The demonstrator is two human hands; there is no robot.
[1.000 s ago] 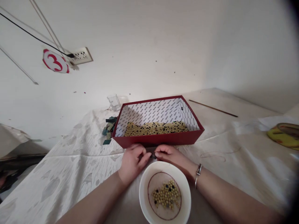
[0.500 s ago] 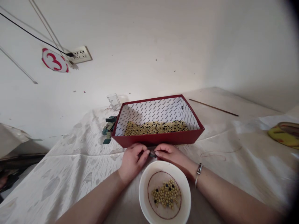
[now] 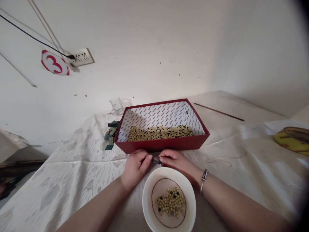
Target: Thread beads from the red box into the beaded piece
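Mid-step, I'd judge — my left hand (image 3: 135, 165) and right hand (image 3: 173, 159) pinched closed on a dark strip (image 3: 156, 159). Beads (image 3: 171, 202) lie loose in the bowl (image 3: 190, 197).

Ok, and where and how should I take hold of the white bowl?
Probably the left rim of the white bowl, from the left, thumb inside and fingers outside. The wall there rises bare above the beads, which lie on the bottom. The right forearm runs close by the opposite side, leaving less room. I'd keep the white bowl level, as the beads look loose.
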